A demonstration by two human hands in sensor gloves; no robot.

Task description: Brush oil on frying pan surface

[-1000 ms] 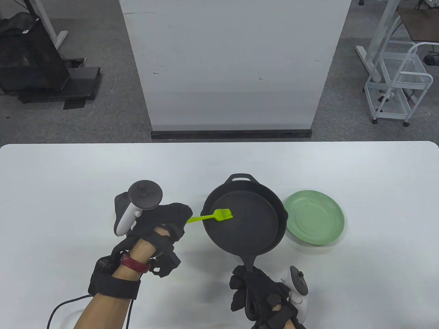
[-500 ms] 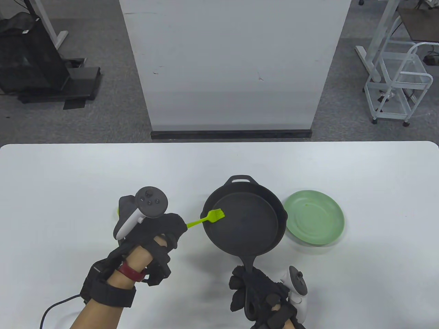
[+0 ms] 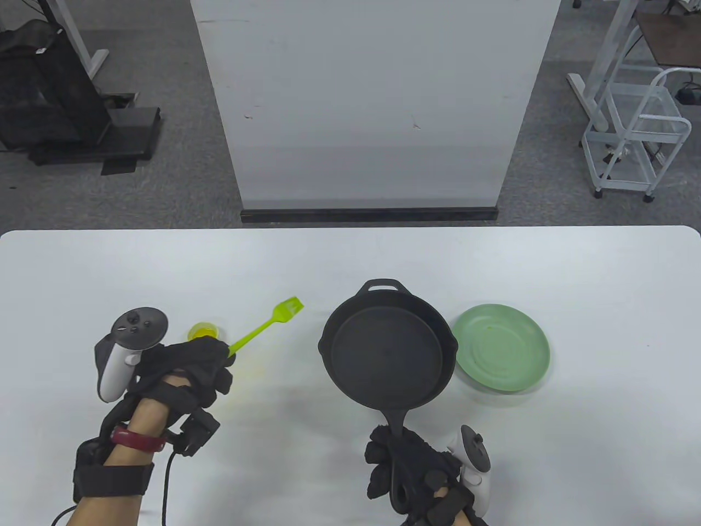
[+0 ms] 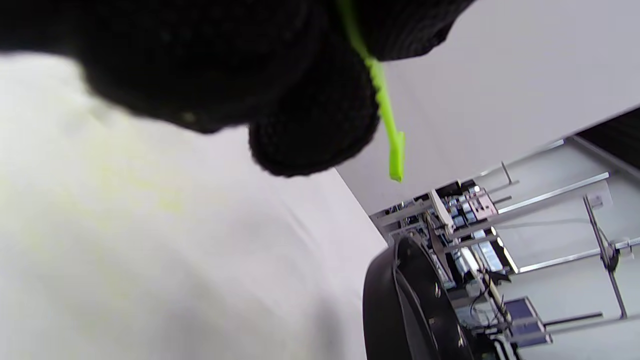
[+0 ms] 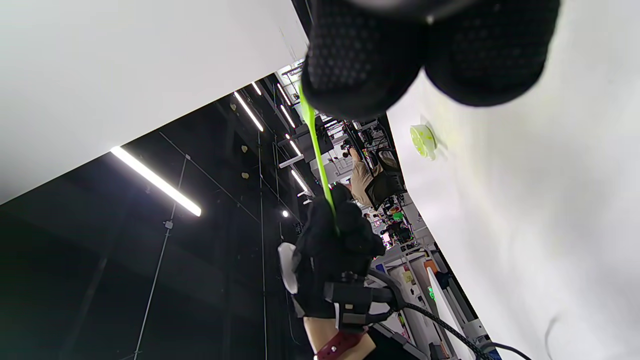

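Nearest me, the right hand (image 3: 416, 471) grips the long handle of the cast-iron frying pan (image 3: 388, 350), whose body sits farther out on the table (image 3: 350, 257); a green plate (image 3: 503, 347) lies just right of the pan. Left of the pan, the left hand (image 3: 186, 367) is closed around a lime-green silicone brush (image 3: 265, 324), its long axis slanting away toward the pan, bristles raised clear of the pan's rim. A small yellow oil cup (image 3: 203, 331) sits just beyond that hand, probably the next dip.
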